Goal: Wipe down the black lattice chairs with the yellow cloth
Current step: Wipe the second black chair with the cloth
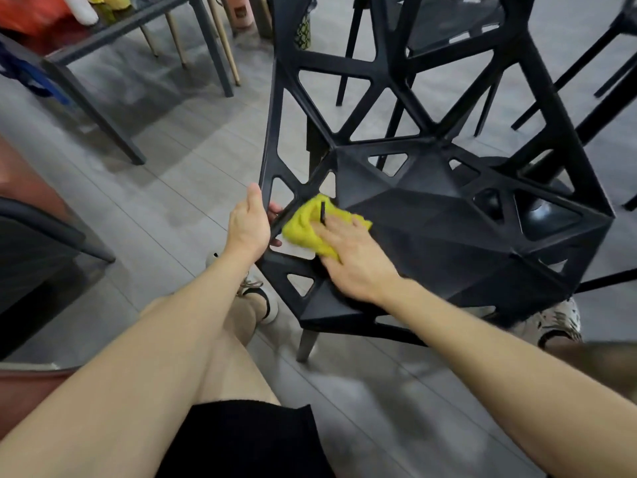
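Note:
A black lattice chair (431, 215) stands right in front of me, seat toward me and backrest rising behind. My left hand (249, 224) grips the left edge of the chair's frame, thumb up along the bar. My right hand (355, 260) presses the yellow cloth (306, 225) flat against the seat's near-left corner, beside a lattice bar. The cloth is bunched, partly under my palm. A second black lattice chair (458, 25) stands behind the first.
A dark table frame (113, 25) with wooden legs behind it fills the upper left. A dark seat (38, 243) is at the left edge. My legs and shoes (262, 298) are under the chair on the grey floor.

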`<state>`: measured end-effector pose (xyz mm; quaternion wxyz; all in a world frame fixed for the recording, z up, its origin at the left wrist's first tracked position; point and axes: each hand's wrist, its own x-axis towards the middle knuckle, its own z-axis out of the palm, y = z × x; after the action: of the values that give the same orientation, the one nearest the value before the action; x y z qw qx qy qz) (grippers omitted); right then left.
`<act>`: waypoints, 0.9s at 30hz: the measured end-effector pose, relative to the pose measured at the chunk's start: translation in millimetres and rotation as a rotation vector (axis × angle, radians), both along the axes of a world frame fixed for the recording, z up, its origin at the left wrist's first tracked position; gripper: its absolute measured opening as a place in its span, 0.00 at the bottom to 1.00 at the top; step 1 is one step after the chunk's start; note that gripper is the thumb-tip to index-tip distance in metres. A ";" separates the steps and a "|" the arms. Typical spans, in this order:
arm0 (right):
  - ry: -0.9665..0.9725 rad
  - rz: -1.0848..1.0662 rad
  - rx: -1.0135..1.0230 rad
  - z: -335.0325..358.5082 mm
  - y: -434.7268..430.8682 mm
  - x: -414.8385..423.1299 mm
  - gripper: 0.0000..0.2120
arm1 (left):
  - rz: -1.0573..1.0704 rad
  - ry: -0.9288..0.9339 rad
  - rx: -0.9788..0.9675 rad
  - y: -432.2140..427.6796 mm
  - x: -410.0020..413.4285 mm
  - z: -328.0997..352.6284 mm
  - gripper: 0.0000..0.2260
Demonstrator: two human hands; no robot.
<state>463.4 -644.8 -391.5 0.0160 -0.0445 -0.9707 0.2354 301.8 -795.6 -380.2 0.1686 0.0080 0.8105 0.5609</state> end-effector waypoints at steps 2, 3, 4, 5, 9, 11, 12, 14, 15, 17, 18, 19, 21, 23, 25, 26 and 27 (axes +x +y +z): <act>-0.029 0.185 0.002 4.5 -12.3 58.2 0.32 | -0.008 -0.013 0.020 -1.3 -0.2 -1.0 0.35; -0.053 0.259 0.017 7.3 -6.6 73.9 0.33 | -0.010 -0.023 0.029 -1.4 0.0 -1.0 0.35; -0.044 0.290 0.031 6.5 6.0 74.7 0.34 | -0.008 -0.033 0.039 -1.1 -0.3 -1.6 0.35; -0.041 0.255 0.047 3.6 19.5 63.5 0.34 | -0.005 -0.037 0.044 -0.8 -0.9 -2.3 0.35; -0.114 -0.088 0.088 6.0 28.5 -9.4 0.35 | 0.013 -0.047 0.042 0.9 -2.5 -0.2 0.34; -0.105 -0.117 0.076 7.1 0.5 4.5 0.34 | 0.002 -0.065 0.060 1.5 -3.1 3.0 0.36; -0.067 -0.064 0.048 9.4 -13.1 26.9 0.33 | -0.004 -0.075 0.064 0.5 -2.8 3.9 0.36; -0.038 0.123 0.034 16.1 -22.0 76.6 0.32 | -0.016 -0.097 0.075 -2.8 -4.5 1.6 0.36; -0.058 0.209 0.054 17.7 -20.1 94.5 0.32 | -0.027 -0.107 0.082 -4.0 -4.6 0.9 0.36; -0.068 0.267 0.094 16.8 -12.1 102.9 0.31 | -0.047 -0.126 0.095 -3.3 -3.0 3.3 0.35; -0.056 0.227 0.093 15.0 -11.5 98.9 0.31 | -0.055 -0.146 0.109 -3.0 -2.0 5.5 0.33; -0.046 0.166 0.069 13.0 -14.2 90.8 0.30 | -0.055 -0.175 0.129 -3.3 -0.8 9.1 0.31; 0.000 0.013 -0.007 7.4 -22.7 68.2 0.29 | -0.049 -0.236 0.140 -7.5 0.5 15.3 0.26; 0.063 -0.169 -0.070 3.2 -17.6 38.1 0.28 | -0.054 -0.153 0.039 -15.2 -1.6 15.4 0.18; 0.033 -0.406 -0.153 16.0 -4.7 -0.8 0.26 | -0.070 0.055 -0.073 -29.2 -6.2 13.9 0.13; 0.005 -0.547 -0.207 23.2 3.7 -22.8 0.26 | -0.091 0.119 -0.072 -34.3 -8.8 16.1 0.10; -0.012 -0.660 -0.257 30.8 7.6 -43.9 0.26 | -0.117 0.146 -0.050 -38.9 -11.5 18.9 0.08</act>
<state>419.5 -637.2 -360.7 0.0797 -0.3587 -0.8666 0.3375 290.3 -834.5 -361.3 0.1418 0.0919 0.8324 0.5278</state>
